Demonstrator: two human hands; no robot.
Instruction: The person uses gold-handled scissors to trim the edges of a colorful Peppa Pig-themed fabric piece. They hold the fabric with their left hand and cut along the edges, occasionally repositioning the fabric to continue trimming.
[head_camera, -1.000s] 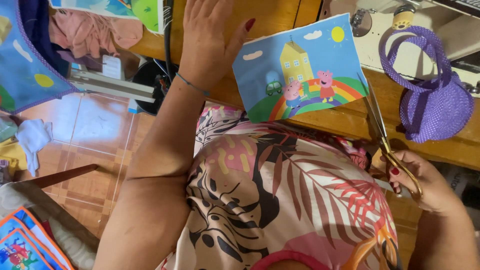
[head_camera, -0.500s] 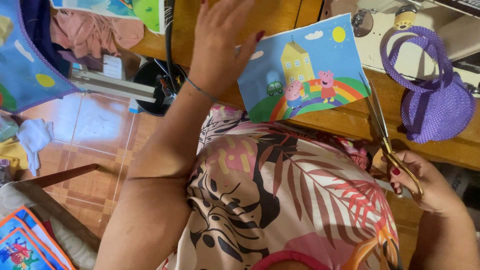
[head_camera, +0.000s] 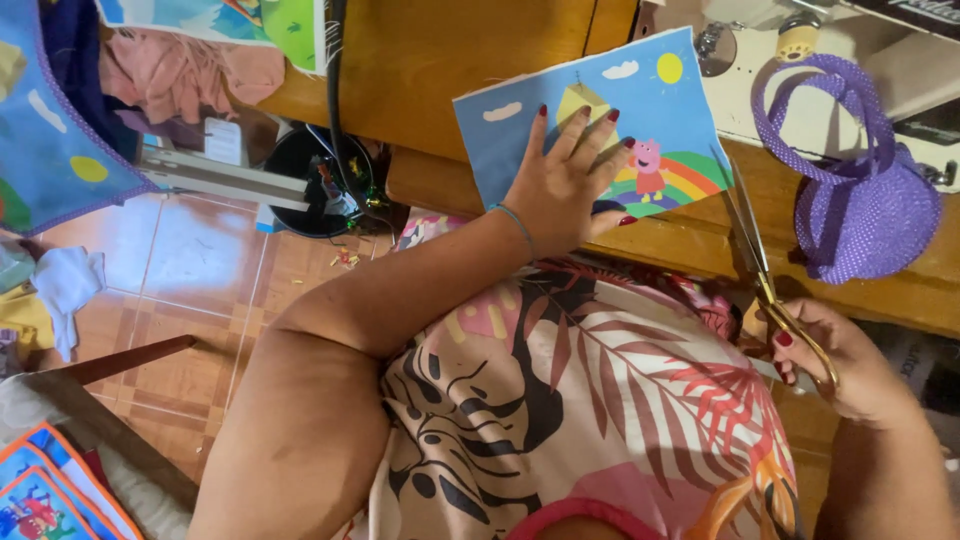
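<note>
A blue printed fabric piece with a cartoon pig, a rainbow and a sun lies on the wooden table. My left hand presses flat on it, fingers spread, covering its lower middle. My right hand grips gold-handled scissors at the table's front edge. The blades point up toward the fabric's right edge, slightly apart, close to it.
A purple knitted bag sits on the table to the right, beside a white sewing machine. More printed fabric hangs at far left. On the tiled floor lie fabric scraps and a black round object.
My left hand came down from raised above the table and now lies flat on the printed fabric. The view has shifted, so the fabric appears a little farther right. The scissors stay in my right hand.
</note>
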